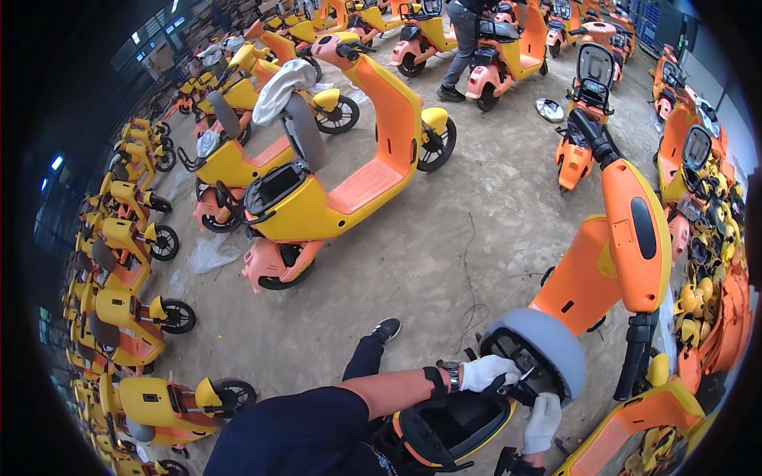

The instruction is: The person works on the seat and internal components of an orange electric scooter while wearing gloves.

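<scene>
Both my hands wear white gloves and work at an orange and yellow electric scooter (583, 262) in front of me. Its grey saddle (559, 349) is tipped up, showing a dark underside. Below it lies the uncovered black storage box (452, 428). My left hand (486, 372), with a watch at the wrist, reaches in from the left, fingers closed by the saddle's underside. My right hand (542, 423) comes up from below, its fingers closed near the saddle's lower edge. Between them show a small dark piece and a shiny bit, too small to name.
A yellow and orange scooter (341, 190) stands ahead on the concrete floor (413, 262). Rows of yellow scooters (139, 329) line the left. Loose body panels (722, 317) are heaped at right. A person (464, 47) stands far off; a round cover (549, 109) lies on the floor.
</scene>
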Motion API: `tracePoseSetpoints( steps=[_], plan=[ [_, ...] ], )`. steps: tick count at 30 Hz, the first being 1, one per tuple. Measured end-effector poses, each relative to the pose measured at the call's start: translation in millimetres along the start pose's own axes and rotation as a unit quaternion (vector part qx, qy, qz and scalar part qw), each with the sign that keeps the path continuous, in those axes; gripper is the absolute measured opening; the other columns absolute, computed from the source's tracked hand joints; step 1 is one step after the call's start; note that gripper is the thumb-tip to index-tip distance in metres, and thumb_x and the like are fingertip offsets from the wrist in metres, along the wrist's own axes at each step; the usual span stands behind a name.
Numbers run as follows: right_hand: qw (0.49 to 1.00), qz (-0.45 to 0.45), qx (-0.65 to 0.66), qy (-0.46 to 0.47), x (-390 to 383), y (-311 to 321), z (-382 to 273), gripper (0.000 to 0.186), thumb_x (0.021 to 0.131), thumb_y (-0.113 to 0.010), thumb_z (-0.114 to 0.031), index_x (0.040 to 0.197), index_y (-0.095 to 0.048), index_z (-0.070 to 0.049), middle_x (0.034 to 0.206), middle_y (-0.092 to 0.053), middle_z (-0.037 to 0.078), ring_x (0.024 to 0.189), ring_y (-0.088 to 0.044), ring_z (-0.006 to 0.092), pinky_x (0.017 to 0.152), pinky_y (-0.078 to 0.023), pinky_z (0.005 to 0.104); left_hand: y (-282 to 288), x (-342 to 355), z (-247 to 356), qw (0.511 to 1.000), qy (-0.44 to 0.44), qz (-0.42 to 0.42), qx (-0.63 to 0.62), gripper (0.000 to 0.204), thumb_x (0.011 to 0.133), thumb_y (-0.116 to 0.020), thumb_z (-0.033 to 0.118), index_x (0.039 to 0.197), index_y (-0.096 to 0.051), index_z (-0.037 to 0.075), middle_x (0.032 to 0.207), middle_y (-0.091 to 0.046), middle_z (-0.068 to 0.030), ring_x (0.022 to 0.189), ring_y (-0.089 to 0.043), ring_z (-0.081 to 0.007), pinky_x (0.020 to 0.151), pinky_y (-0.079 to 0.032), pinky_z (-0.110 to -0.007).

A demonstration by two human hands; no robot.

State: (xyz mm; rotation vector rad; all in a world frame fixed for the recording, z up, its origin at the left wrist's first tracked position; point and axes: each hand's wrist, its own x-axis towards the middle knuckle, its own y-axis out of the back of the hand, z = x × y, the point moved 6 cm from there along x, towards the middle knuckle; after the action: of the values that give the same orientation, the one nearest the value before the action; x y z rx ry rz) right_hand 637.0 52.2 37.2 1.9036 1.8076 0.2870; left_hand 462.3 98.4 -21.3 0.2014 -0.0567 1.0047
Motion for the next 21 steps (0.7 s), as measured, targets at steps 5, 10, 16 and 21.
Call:
tracePoseSetpoints(
  steps=[5,10,16,21],
  plan=[
    [0.968,-0.054,0.207,-0.13,-28,11,-48,0.016,0.09,-0.048,-0.014,0.082,-0.053,-0.002,0.061,-0.045,0.0,0.046,-0.041,0.0069,0.041,-0.04,0.0222,4,4,9,0.999,0.032,-0.01,-0.025,0.029,0.091,-0.049,0.027,0.089,-0.063,0.002,0.071,-0.062,-0.0141,0.067,-0.062,-0.0319,0.062,-0.049,-0.038],
    [0.969,-0.082,0.185,-0.143,-46,-6,-47,0.015,0.088,-0.051,-0.014,0.082,-0.054,-0.001,0.06,-0.046,0.0,0.044,-0.041,0.0066,0.041,-0.041,0.0225,10,2,10,0.998,0.029,0.008,-0.05,0.027,0.089,-0.052,0.026,0.092,-0.064,0.002,0.072,-0.064,-0.0134,0.067,-0.064,-0.0236,0.061,-0.05,-0.033],
    [0.985,-0.155,-0.017,-0.071,-57,-22,43,0.017,0.088,-0.052,-0.012,0.08,-0.055,0.002,0.063,-0.055,0.009,0.05,-0.056,0.0183,0.047,-0.044,0.031,11,10,5,0.986,0.142,-0.019,-0.079,0.022,0.086,-0.059,0.019,0.089,-0.066,-0.002,0.072,-0.066,-0.01,0.064,-0.064,-0.0179,0.062,-0.05,-0.029],
    [0.968,-0.044,-0.24,0.055,-5,-34,93,0.02,0.088,-0.05,-0.015,0.078,-0.057,0.001,0.074,-0.06,0.022,0.073,-0.059,0.0422,0.064,-0.045,0.0463,3,17,-9,0.979,0.167,0.029,-0.114,0.015,0.077,-0.067,0.012,0.085,-0.068,-0.001,0.075,-0.068,-0.011,0.068,-0.065,-0.0181,0.064,-0.051,-0.029]
  ],
)
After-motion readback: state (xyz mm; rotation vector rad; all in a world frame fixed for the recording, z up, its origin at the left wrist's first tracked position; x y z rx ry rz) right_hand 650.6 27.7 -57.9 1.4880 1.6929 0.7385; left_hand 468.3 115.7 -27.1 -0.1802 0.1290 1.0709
